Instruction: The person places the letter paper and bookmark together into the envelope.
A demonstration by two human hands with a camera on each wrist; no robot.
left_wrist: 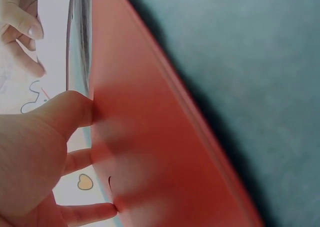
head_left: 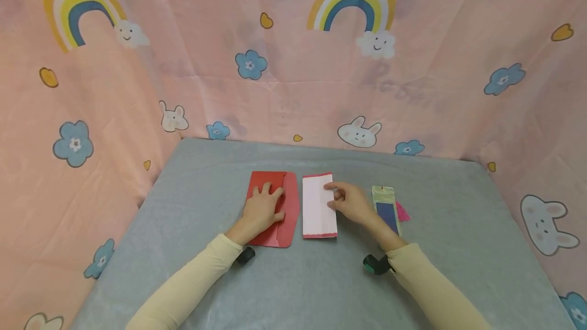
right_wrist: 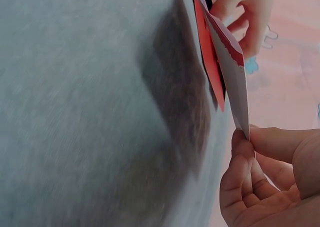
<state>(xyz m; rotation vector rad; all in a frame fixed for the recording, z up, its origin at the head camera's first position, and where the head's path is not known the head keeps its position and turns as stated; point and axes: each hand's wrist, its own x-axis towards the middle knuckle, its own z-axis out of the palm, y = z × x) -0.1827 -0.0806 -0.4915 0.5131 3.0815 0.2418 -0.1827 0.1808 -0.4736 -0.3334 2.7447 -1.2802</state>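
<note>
A red envelope (head_left: 289, 218) lies on the grey table, its lighter flap extending to the right. On it rests my left hand (head_left: 261, 210), fingers spread, thumb near the flap's fold; the left wrist view shows the fingertips pressing the envelope's red face (left_wrist: 145, 112). Just right of the envelope is a folded white paper (head_left: 316, 205) with red strips along its top and bottom edges. My right hand (head_left: 352, 202) pinches its right edge between thumb and fingers. In the right wrist view the paper (right_wrist: 235, 82) is tilted up off the table, casting a shadow.
Right of my right hand lies a greenish card (head_left: 384, 194) with a dark blue panel, partly covered by my forearm, with a pink tassel (head_left: 402, 212) beside it. Pink patterned cloth (head_left: 289, 101) hangs around the table's back and sides. Dark wrist devices (head_left: 376, 265) sit below both wrists.
</note>
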